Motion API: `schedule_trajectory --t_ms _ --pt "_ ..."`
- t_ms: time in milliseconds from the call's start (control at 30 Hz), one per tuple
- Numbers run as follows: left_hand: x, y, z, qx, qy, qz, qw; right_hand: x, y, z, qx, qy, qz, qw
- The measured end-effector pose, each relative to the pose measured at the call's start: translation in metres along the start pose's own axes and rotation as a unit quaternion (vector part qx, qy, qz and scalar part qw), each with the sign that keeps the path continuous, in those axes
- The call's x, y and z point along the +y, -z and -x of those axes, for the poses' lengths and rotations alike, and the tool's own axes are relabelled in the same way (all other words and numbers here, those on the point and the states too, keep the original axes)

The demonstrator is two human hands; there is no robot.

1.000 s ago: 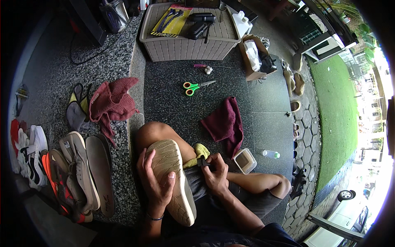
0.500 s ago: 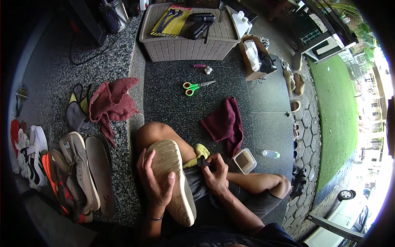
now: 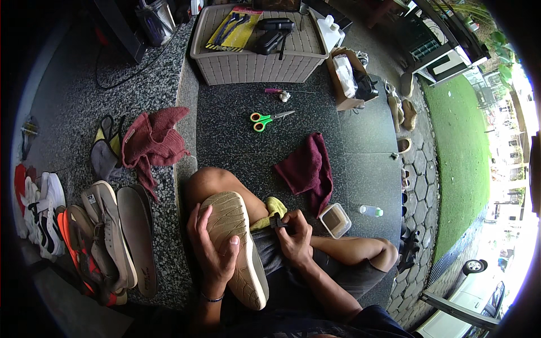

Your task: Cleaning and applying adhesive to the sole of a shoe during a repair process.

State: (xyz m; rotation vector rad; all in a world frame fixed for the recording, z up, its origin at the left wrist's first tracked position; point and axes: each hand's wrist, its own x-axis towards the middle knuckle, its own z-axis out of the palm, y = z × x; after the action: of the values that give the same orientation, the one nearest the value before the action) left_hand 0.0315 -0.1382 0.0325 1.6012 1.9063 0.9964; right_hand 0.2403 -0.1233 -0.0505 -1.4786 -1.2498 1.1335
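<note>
The person is sitting on the dark stone floor (image 3: 236,141) with 1 shoe (image 3: 234,248) resting sole-up across the lap, against the raised knee. The left hand (image 3: 211,253) is wrapping around the shoe from the left, its fingers closed over the tan sole. The right hand (image 3: 294,236) is closed around a small dark tool (image 3: 277,221), pressing it to the shoe's right edge beside a yellow cloth (image 3: 273,207). A small open container (image 3: 334,219) is sitting just right of that hand. A maroon towel (image 3: 309,169) is lying farther out, with green-handled scissors (image 3: 265,119) beyond it. At far centre a woven storage box (image 3: 253,62) is standing. At the left, several shoes (image 3: 101,242) are lying in a row.
</note>
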Motion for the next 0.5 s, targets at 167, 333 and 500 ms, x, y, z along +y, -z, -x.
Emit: schedule_trajectory --t_ms 167,333,500 --pt "-0.002 -0.002 -0.003 0.008 -0.005 0.007 1.0 -0.007 -0.001 -0.004 -0.003 -0.01 -0.006 1.0" --pt "0.003 -0.002 0.0 0.005 -0.003 0.008 1.0 -0.011 0.001 -0.003 0.0 0.003 -0.02 1.0" --pt "-0.012 -0.007 0.006 0.0 -0.001 0.01 1.0 -0.011 -0.001 0.001 -0.009 0.001 0.023 1.0"
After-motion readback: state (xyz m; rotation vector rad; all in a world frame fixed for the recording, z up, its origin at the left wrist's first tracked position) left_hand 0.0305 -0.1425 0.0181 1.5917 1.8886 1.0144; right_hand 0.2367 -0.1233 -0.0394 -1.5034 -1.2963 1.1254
